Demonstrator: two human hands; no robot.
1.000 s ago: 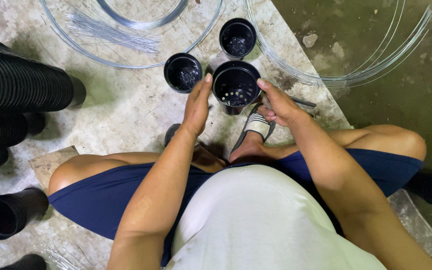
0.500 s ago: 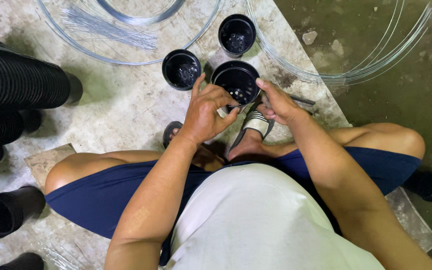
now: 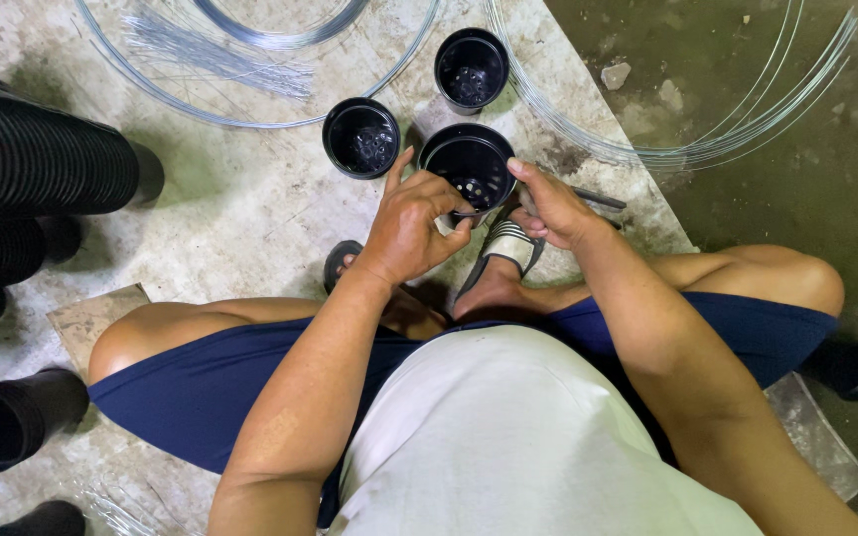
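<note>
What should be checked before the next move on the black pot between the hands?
1. Left hand on near rim of black pot: ok.
2. Right hand at pot's right rim: ok.
3. Thin wire pinched in left fingers: ok.
4. Wire threaded through a pot hole: cannot tell.
5. Tool in right grip, kind: cannot tell.
6. Two smaller pots apart from the hands: ok.

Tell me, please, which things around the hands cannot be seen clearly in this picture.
Head view only:
- Near wall of the pot: hidden by the left hand and right hand.
- Thin piece at the left fingertips: too small to identify.
- Dark tool in the right hand: mostly covered by that hand.
- Stacked pots: cut off by the left edge.
- Wire loops: cut off by the top edge.
</note>
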